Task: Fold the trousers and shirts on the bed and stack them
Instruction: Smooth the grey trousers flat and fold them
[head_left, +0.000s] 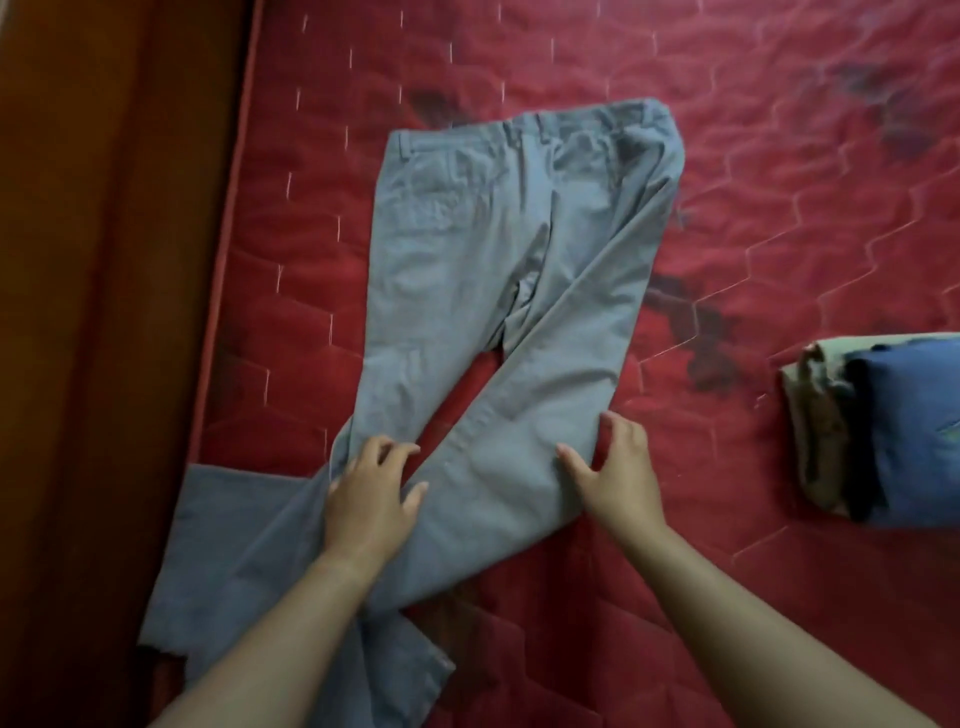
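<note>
Grey trousers (467, 249) lie spread on the red quilted mattress (753, 182), waistband at the far end, legs running toward me and crossing near my hands. One leg end hangs over the mattress's left edge. My left hand (371, 499) rests flat with fingers apart on the crossing of the legs. My right hand (615, 467) lies with fingers spread on the right leg's outer edge; no cloth is pinched in it that I can see. A stack of folded clothes (883, 431), blue on top of beige, sits at the right.
A brown wooden bed frame (104, 312) runs along the mattress's left side. Dark stains mark the mattress around the trousers. The folded stack reaches past the right edge of the view.
</note>
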